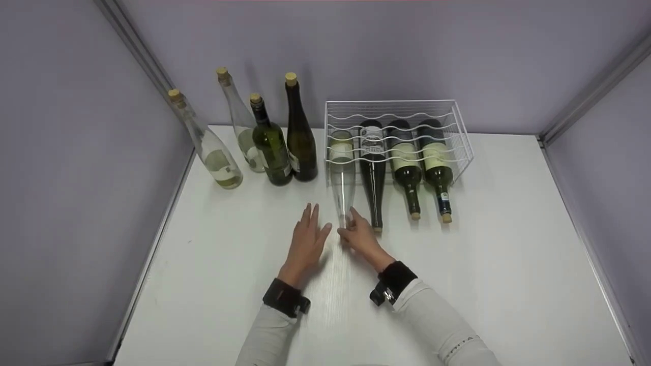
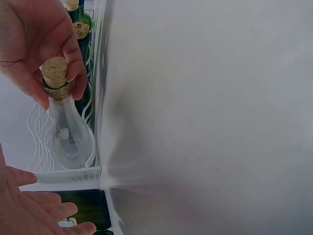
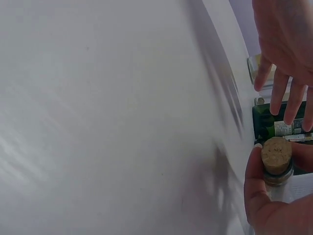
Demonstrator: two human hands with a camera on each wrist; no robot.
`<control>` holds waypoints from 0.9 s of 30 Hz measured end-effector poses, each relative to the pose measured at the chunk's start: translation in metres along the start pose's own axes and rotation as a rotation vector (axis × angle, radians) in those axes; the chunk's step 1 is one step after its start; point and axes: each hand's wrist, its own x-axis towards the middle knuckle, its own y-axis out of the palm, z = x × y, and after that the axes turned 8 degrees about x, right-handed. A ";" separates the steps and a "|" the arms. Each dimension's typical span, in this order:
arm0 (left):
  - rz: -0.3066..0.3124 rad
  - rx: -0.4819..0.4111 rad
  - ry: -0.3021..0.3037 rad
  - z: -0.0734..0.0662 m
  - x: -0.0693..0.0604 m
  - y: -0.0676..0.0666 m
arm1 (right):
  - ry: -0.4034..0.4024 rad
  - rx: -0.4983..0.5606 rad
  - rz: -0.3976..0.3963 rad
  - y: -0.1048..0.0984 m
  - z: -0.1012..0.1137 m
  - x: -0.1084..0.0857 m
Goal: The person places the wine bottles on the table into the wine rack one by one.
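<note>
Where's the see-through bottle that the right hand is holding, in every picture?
Head: the clear bottle lies just right of the middle, neck pointing down the picture.
Left wrist: on the left side, its cork toward the top.
Right wrist: at the lower right; mostly the corked neck end shows.
Shared landmark: the right hand, holding the neck in all three.
</note>
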 end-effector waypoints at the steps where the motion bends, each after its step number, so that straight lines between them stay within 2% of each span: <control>1: 0.002 0.001 0.000 0.000 0.000 0.000 | 0.004 0.011 -0.004 0.000 0.000 0.001; 8: 0.011 0.010 -0.005 0.001 0.001 0.001 | 0.034 0.101 -0.037 -0.002 0.000 0.009; 20: 0.005 0.017 -0.006 0.002 0.002 0.001 | 0.049 0.116 -0.085 -0.004 0.003 0.019; 27: 0.017 -0.025 -0.025 0.002 0.000 0.002 | 0.075 0.155 -0.086 -0.004 0.007 0.021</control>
